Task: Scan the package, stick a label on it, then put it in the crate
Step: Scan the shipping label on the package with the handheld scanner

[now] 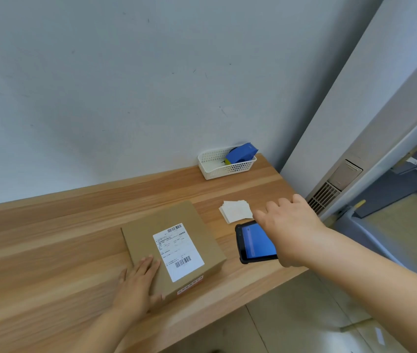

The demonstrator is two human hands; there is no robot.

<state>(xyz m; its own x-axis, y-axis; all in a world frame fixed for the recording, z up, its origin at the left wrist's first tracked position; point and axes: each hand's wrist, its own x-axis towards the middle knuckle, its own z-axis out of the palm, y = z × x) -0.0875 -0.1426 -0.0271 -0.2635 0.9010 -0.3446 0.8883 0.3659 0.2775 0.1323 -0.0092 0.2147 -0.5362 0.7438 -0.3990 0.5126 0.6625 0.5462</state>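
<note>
A brown cardboard package (189,225) lies flat on the wooden table (49,250), with a white shipping label (178,250) bearing barcodes on its top. My left hand (137,286) rests flat on the package's near left corner, fingers together. A black handheld scanner (254,243) with a lit blue screen lies on the table to the package's right. My right hand (288,225) hovers over the scanner's far end, fingers spread, reaching toward a small stack of white labels (235,210). It holds nothing.
A white plastic basket (225,164) stands against the wall at the table's far right corner, with a blue box in it. The table's right edge drops to a tiled floor. A grey cabinet with a vent (329,194) stands to the right.
</note>
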